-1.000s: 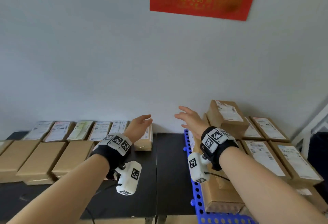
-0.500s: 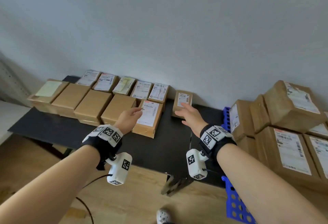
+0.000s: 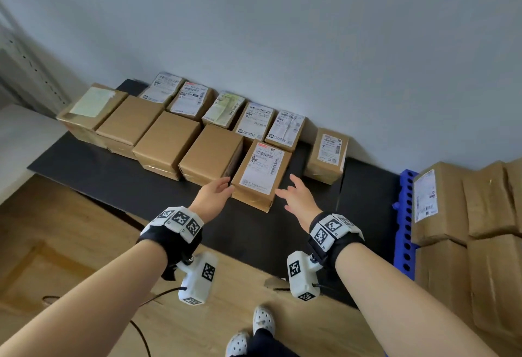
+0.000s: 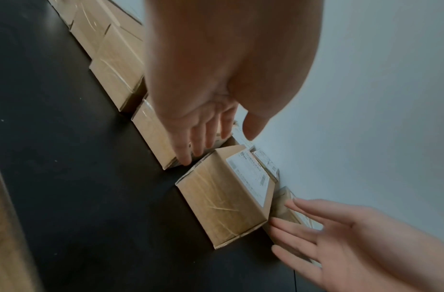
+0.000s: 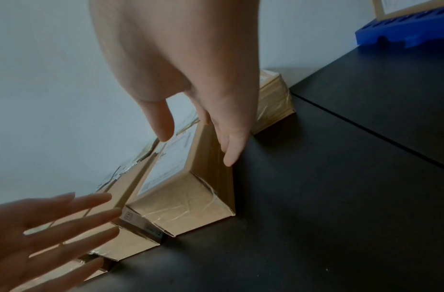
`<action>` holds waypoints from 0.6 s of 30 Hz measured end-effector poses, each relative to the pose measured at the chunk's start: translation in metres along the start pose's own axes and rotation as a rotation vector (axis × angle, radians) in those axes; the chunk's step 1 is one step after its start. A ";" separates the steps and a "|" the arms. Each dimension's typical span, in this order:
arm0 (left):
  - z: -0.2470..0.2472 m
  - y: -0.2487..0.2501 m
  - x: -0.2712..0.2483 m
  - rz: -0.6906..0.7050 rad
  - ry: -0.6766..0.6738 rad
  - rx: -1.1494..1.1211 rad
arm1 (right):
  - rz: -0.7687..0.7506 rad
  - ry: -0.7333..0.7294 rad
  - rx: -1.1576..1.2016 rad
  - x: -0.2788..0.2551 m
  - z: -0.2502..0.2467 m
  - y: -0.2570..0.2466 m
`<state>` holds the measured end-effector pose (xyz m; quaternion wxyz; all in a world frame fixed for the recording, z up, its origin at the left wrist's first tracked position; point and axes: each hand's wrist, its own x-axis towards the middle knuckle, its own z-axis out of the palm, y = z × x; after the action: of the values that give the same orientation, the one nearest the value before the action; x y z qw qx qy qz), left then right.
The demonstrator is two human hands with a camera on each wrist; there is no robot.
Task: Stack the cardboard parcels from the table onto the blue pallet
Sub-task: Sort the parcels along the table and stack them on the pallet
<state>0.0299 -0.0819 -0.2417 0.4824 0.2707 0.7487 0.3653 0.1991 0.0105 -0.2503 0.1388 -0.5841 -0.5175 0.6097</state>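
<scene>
Cardboard parcel point(image 3: 261, 174) with a white shipping label on top lies on the black table point(image 3: 118, 181), at the right end of the front row, a plain brown parcel point(image 3: 210, 154) just beside it at nine o'clock. Left hand point(image 3: 213, 191), fingers straight and spread, reaches its left side; right hand point(image 3: 298, 198), fingers likewise loose and straight, comes alongside its right face, and neither grasps it. Whether the fingertips touch the cardboard I cannot tell. At three o'clock, the blue pallet point(image 3: 406, 215) carries stacked parcels point(image 3: 463, 204). A smaller labelled parcel point(image 3: 327, 156) stands by the wall.
</scene>
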 end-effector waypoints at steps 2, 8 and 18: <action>0.004 0.001 0.008 -0.006 -0.003 -0.020 | 0.023 -0.015 0.024 0.009 0.003 0.003; 0.015 0.003 0.032 -0.023 -0.019 -0.005 | 0.048 -0.044 0.058 0.026 0.009 0.011; 0.031 -0.010 0.038 0.015 0.014 0.044 | 0.049 -0.091 0.054 0.022 0.005 0.022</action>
<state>0.0432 -0.0500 -0.2777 0.4684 0.2842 0.7579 0.3541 0.1979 0.0157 -0.2813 0.1160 -0.5641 -0.4922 0.6527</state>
